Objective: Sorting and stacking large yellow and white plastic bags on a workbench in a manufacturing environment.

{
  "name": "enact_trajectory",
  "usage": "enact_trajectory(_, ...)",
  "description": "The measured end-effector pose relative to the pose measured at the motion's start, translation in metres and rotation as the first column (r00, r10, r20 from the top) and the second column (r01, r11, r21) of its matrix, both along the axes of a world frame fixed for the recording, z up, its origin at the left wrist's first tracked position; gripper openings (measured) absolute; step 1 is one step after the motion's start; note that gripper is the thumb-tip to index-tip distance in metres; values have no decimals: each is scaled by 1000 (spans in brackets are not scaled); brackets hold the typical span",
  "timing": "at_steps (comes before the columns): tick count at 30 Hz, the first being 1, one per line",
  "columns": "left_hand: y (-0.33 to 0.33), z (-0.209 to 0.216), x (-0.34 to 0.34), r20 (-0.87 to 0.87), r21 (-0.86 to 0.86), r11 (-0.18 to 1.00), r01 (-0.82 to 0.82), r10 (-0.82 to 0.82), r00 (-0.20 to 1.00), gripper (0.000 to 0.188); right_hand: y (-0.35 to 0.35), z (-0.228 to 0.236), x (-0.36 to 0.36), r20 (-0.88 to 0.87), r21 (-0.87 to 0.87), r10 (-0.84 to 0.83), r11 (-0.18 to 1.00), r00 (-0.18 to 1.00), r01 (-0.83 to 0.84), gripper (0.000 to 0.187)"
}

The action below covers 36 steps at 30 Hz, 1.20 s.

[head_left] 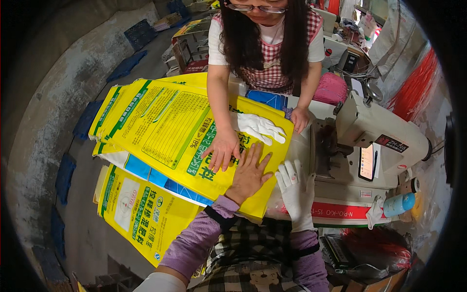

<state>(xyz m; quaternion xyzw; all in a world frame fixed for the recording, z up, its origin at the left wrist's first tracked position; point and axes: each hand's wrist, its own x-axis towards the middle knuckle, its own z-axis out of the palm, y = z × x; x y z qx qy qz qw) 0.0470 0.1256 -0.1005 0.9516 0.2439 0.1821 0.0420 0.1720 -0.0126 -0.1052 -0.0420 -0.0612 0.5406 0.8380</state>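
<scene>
My left hand [249, 174], bare below a purple sleeve, lies flat with fingers spread on the top yellow printed sack [165, 121] of a stack. In a white knit glove, my right hand [295, 192] is held beside the sacks' right edge, fingers stretched out and nothing visible in them. A loose white glove [258, 127] rests on the top sack, beyond my left hand. Across the stack, another person's hand [224, 147] presses flat on the same sack, just left of mine. That person's other hand [300, 118] rests by the stack's far right edge.
A white sewing machine [379, 134] stands on the right, with a phone [367, 162] against it. Near it are a blue bottle [399, 204], pink thread [331, 88] and hanging red strands [413, 95]. More yellow sacks [146, 209] lie lower left. Blue pieces [64, 177] line the left wall.
</scene>
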Motion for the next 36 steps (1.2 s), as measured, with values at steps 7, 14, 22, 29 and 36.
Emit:
enact_trajectory(7,7,8,-9,-92,14,1000,-5,7,996,59,-2,2,3,180,-52,-13,998,984,22,67)
enact_trajectory(14,14,3,4,16,-40,998,53,-53,998,58,-14,-3,-9,245,-164,31,986,969,10,70)
enact_trajectory(22,31,-33,9,3,-81,997,-5,6,1000,53,-17,-58,-15,680,-265,96,956,727,123,73)
enact_trajectory(29,27,-35,-1,53,-120,991,61,-55,997,51,-20,-65,-13,618,-179,48,980,784,81,70)
enact_trajectory(36,56,45,-1,-41,193,979,65,-58,997,64,-28,-46,-11,443,-307,139,952,886,4,66)
